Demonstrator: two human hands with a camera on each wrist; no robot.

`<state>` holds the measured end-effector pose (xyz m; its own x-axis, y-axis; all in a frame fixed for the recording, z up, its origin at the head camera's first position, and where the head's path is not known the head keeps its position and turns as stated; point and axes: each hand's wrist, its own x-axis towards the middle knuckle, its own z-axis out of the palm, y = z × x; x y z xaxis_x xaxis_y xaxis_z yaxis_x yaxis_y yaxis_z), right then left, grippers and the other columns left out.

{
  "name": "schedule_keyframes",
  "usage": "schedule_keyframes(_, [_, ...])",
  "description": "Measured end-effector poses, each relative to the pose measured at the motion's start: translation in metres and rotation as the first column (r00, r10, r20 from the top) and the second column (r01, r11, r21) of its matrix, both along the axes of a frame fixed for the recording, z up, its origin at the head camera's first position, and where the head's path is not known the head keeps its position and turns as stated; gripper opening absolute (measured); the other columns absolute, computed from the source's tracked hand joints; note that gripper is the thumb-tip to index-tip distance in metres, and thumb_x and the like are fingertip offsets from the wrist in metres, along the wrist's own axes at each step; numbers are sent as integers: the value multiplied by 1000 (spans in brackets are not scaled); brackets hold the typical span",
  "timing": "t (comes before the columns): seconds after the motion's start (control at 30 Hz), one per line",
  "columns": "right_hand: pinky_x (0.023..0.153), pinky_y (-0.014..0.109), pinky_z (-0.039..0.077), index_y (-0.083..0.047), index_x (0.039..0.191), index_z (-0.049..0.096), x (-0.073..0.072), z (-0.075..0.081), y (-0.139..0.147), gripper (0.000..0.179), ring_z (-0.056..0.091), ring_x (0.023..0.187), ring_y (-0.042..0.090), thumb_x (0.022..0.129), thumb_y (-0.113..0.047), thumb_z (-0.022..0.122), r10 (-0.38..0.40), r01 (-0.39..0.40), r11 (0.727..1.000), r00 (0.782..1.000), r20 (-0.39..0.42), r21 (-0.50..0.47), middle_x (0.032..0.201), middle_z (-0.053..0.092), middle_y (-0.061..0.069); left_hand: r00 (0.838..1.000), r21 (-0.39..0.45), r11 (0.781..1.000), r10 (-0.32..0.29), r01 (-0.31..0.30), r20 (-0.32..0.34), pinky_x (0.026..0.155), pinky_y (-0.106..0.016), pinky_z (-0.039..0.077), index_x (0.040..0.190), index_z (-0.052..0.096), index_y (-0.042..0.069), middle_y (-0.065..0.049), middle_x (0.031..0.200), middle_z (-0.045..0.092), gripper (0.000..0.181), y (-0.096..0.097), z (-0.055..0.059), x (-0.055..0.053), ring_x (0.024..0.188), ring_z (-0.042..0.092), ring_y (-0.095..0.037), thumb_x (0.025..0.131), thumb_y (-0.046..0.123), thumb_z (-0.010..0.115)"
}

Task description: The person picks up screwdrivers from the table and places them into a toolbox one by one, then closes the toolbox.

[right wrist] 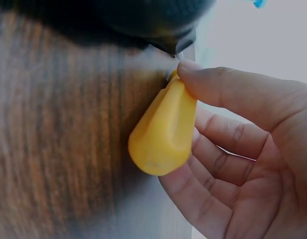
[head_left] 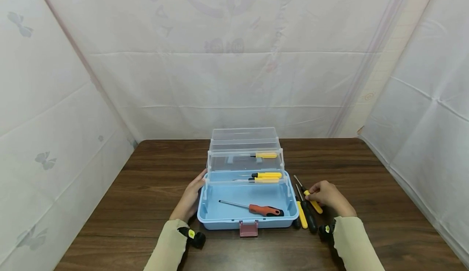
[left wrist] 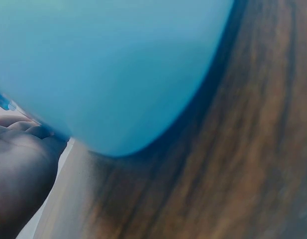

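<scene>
A light blue toolbox (head_left: 227, 223) with a raised clear lid stands in front of me. My left hand (head_left: 190, 197) holds its left side by the rim; in the left wrist view, the fingers lie along the blue wall (left wrist: 113, 89). To the right of the box, my right hand (head_left: 327, 196) pinches a screwdriver with a yellow handle (head_left: 314, 204) between thumb and fingers. Its blade points away from me, and the butt of the yellow handle (right wrist: 163, 134) faces the right wrist camera. An orange and black screwdriver (head_left: 261, 210) lies inside the box.
Several yellow-handled screwdrivers (head_left: 267, 175) lie in the clear trays at the back of the box. Black-handled (head_left: 311, 222) and yellow-handled (head_left: 302, 217) screwdrivers lie close beside its right wall. A maroon latch (head_left: 248, 229) hangs at the front. White sheeting (head_left: 234, 79) surrounds the wooden table (head_left: 146, 181).
</scene>
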<state>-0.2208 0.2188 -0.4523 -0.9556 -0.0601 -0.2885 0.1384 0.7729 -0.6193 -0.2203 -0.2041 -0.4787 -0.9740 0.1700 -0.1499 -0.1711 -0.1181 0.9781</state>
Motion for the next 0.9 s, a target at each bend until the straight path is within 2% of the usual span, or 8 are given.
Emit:
schedule_keyframes(0.4, [59,30,52,1,83,66,2,-1,0,14,55,66,16,86,-12,68,-4,4,1000,1000,-22,14,78,60,7,1000,-4,1000,13,-13,9,117,-52,17,153,24,15,-9,162,15,52,0,1,0,148,14,-30,103,22,33])
schedule_keyframes(0.9, [55,28,46,-1,81,67,3,2,1,11,51,62,16,85,-11,66,32,-30,999,997,-65,26,72,58,5,1000,-16,1000,14,-14,25,116,-55,18,153,24,17,-10,161,16,52,0,0,-1,148,15,-33,103,23,33])
